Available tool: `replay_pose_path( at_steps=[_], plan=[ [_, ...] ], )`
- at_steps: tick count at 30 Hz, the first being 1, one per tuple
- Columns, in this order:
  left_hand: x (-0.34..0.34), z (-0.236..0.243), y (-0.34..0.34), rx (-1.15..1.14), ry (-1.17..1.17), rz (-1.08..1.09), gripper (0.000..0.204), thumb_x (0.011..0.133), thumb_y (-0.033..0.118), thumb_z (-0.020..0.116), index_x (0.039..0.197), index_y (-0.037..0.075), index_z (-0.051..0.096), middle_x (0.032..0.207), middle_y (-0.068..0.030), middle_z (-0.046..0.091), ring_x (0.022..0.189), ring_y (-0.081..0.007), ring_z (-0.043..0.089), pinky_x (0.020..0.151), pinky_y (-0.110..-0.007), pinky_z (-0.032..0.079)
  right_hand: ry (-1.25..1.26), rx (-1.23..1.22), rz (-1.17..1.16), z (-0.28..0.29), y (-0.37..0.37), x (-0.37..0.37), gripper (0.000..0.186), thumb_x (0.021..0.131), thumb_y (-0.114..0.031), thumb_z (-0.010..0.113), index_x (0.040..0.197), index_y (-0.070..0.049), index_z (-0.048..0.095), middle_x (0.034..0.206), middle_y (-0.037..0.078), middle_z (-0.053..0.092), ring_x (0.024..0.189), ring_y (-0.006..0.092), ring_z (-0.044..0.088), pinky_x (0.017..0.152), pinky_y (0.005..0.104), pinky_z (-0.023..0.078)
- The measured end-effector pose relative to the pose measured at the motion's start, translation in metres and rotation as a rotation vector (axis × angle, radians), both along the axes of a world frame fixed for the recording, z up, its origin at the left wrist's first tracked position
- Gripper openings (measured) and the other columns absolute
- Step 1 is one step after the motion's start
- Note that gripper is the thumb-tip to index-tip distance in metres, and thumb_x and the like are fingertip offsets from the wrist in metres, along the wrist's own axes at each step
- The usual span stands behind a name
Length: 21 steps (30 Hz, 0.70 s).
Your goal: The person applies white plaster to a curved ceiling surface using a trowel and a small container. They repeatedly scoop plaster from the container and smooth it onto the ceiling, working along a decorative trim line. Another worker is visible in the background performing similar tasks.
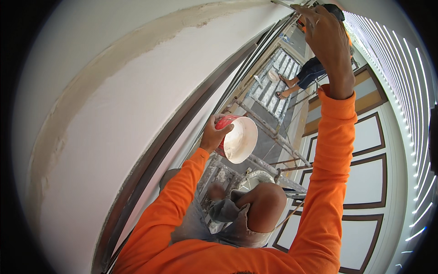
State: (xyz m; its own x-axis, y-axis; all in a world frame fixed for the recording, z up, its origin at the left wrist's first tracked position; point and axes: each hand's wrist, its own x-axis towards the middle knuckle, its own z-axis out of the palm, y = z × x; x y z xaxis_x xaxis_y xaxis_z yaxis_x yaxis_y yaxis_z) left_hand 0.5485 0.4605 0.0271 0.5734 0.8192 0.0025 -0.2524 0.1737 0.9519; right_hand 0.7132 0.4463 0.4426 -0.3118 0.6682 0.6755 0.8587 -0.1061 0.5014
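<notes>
The left hand [213, 134] at frame centre grips the rim of a red plastic bowl [238, 138] smeared inside with white plaster. The right hand [325, 34] reaches to the upper right, fingers closed around a thin metal tool [285, 4] against the white plastered wall [137, 105]. Doing this well likely means keeping the bowl level while pressing the tool evenly.

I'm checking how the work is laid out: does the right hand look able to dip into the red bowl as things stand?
Probably yes. The left hand holds the red bowl up with its open side turned toward the right arm, and nothing lies between. The right hand is raised high at the wall's top edge, so it must come down first.
</notes>
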Motion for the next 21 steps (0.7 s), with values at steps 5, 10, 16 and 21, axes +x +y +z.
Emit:
replay_pose_path(
  at_steps=[5, 10, 16, 21],
  plan=[
    [0.0, -0.005, 0.002, 0.032, 0.042, -0.002, 0.068, 0.082, 0.031, 0.089, 0.131, -0.004, 0.057, 0.122, -0.0156, 0.067, 0.109, -0.0214, 0.067, 0.097, -0.035, 0.057, 0.103, -0.076, -0.071, 0.025, -0.004, -0.024, 0.034, 0.094, 0.003, 0.054, 0.112, -0.005, 0.082, 0.096, 0.02, 0.074, 0.097, 0.0367, 0.07, 0.091, 0.0447, 0.054],
    [-0.005, 0.004, 0.001, -0.009, 0.011, -0.004, 0.069, 0.082, 0.031, 0.09, 0.132, -0.004, 0.057, 0.123, -0.0161, 0.067, 0.11, -0.0219, 0.068, 0.098, -0.035, 0.057, 0.016, -0.131, -0.272, 0.022, -0.015, -0.01, 0.032, 0.1, -0.007, 0.067, 0.129, -0.016, 0.077, 0.1, 0.013, 0.072, 0.086, 0.0279, 0.071, 0.08, 0.043, 0.058],
    [-0.007, 0.01, 0.0, 0.026, 0.055, -0.012, 0.07, 0.082, 0.032, 0.09, 0.132, -0.004, 0.057, 0.122, -0.0169, 0.067, 0.11, -0.0223, 0.068, 0.098, -0.035, 0.057, 0.223, 0.028, -0.15, -0.022, -0.032, -0.022, 0.039, 0.093, -0.007, 0.065, 0.127, -0.02, 0.078, 0.106, 0.016, 0.073, 0.101, 0.0327, 0.072, 0.087, 0.0453, 0.056],
    [-0.004, 0.003, -0.001, 0.05, 0.051, -0.005, 0.071, 0.081, 0.035, 0.09, 0.132, -0.003, 0.058, 0.121, -0.0168, 0.068, 0.109, -0.0228, 0.068, 0.097, -0.036, 0.057, 0.225, 0.236, -0.087, -0.053, -0.018, -0.016, 0.046, 0.088, -0.006, 0.071, 0.13, -0.024, 0.078, 0.113, 0.008, 0.07, 0.105, 0.0303, 0.068, 0.093, 0.049, 0.052]
  ],
)
